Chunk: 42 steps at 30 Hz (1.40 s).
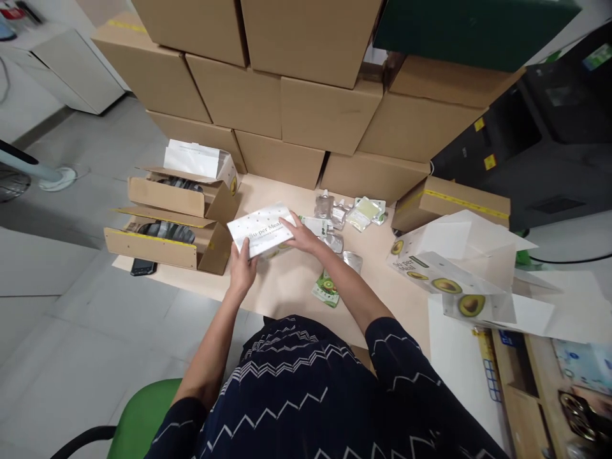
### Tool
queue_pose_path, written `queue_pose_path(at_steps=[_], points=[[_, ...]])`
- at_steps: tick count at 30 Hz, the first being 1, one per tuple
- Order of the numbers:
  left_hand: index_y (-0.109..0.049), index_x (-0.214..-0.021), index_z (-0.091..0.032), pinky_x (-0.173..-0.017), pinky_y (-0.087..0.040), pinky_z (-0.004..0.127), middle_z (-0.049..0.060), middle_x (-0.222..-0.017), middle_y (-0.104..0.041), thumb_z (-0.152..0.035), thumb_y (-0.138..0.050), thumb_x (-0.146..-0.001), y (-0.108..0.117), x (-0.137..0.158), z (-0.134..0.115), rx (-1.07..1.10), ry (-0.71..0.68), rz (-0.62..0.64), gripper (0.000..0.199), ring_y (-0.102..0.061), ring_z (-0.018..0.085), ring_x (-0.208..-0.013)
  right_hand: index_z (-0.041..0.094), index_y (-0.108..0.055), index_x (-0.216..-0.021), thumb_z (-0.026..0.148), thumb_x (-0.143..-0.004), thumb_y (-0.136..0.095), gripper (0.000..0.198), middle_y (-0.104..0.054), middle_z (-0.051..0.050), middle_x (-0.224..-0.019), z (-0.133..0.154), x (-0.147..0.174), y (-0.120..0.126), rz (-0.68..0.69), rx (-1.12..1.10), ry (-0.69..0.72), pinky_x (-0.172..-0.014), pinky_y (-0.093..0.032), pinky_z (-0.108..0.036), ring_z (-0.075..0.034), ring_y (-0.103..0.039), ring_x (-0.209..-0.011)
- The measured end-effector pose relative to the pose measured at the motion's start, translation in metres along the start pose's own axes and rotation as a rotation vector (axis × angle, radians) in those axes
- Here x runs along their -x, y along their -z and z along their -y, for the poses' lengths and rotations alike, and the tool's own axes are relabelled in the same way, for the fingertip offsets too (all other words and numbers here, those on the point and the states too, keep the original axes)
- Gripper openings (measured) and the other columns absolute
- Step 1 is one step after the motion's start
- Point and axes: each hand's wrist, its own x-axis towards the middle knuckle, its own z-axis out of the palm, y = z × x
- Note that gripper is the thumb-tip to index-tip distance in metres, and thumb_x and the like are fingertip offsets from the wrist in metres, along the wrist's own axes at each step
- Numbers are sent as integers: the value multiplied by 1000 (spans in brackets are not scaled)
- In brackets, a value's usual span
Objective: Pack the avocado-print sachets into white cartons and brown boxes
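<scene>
A white "Su·per Meal" box (262,231) is held above the table between my two hands, its printed face turned up. My left hand (243,269) grips its lower left edge, the thumb on top. At the right edge, my right hand (302,236) closes on it with the fingers over the corner. Just beyond my right hand lie clear and silver spouted pouches (324,205) and a pale green packet (364,211). Beneath my right forearm is a green pouch with a kiwi picture (326,288). The box's underside is hidden.
Two open cardboard cartons (162,245) with dark contents stand at the left, near a phone (143,266). Stacked brown boxes (282,159) wall off the table's back. Open white avocado-print boxes (444,280) fill the right side. A green chair (143,414) is at lower left.
</scene>
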Motion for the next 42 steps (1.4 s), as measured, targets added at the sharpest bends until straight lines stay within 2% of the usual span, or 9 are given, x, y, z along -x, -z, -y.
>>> queue_pose_path(at_steps=[6, 15, 20, 24, 28, 32, 34, 38, 42], points=[[-38, -153, -21, -102, -52, 48, 23, -165, -13, -43, -59, -91, -26, -53, -13, 264, -27, -7, 69, -66, 28, -114, 25, -29, -161, 36, -86, -72, 87, 1, -16, -169, 4, -61, 17, -157, 59, -283, -115, -38, -48, -39, -50, -135], [-57, -135, -21, -93, -58, 45, 19, -158, -31, -43, -51, -96, -62, 76, 4, 220, 86, 245, 45, -69, 17, -92, 29, -20, -162, 31, -84, -72, 93, 14, -12, -167, -2, -161, 20, -270, -128, -454, -118, -36, -47, -36, -39, -144], [-61, -131, -22, -93, -59, 43, 18, -155, -37, -42, -51, -97, -68, 90, -5, 228, 49, 349, 41, -70, 18, -92, 19, -23, -161, 20, -83, -69, 90, 0, -16, -168, -8, -172, 33, -344, -243, -469, -122, -30, -45, -32, -34, -148], [-62, -130, -22, -96, -58, 45, 17, -154, -39, -41, -50, -97, -62, 81, -9, 210, 17, 364, 40, -69, 18, -95, 14, -38, -153, 19, -86, -66, 73, -24, -17, -163, -21, -102, 31, -497, -281, -355, -119, -37, -42, -27, -39, -145], [-63, -128, -22, -93, -59, 45, 17, -150, -45, -41, -49, -97, -60, 76, -11, 186, -52, 422, 39, -69, 16, -88, 17, -61, -130, 30, -90, -59, 42, -49, -16, -147, -38, 51, 41, -668, -278, -352, -97, -57, -35, -23, -60, -121], [-66, -123, -19, -90, -60, 44, 18, -144, -51, -39, -49, -96, -64, 76, -23, 182, -127, 497, 37, -70, 16, -82, 16, -49, -142, 39, -90, -56, 57, -46, -20, -146, -62, 216, 93, -1037, 91, -631, -93, -56, -43, -28, -59, -121], [-66, -122, -18, -90, -59, 44, 19, -140, -55, -36, -47, -96, -68, 75, -34, 179, -174, 552, 37, -70, 18, -83, 12, -42, -147, 35, -82, -65, 73, -39, -23, -151, -80, 272, 121, -1055, 281, -831, -102, -49, -49, -33, -51, -131], [-66, -123, -18, -91, -59, 40, 14, -130, -64, -31, -46, -95, -74, 77, -60, 212, -279, 687, 37, -71, 18, -86, 9, -62, -120, 25, -74, -66, 49, -54, -25, -132, -114, 316, 144, -844, 303, -1105, -97, -47, -47, -32, -61, -109], [-68, -121, -21, -88, -59, 38, 9, -122, -70, -31, -49, -94, -68, 81, -75, 227, -313, 740, 35, -71, 18, -87, 15, -65, -84, 23, -80, -56, 12, -64, -17, -98, -112, 316, 142, -842, 347, -1047, -88, -49, -44, -28, -61, -91]])
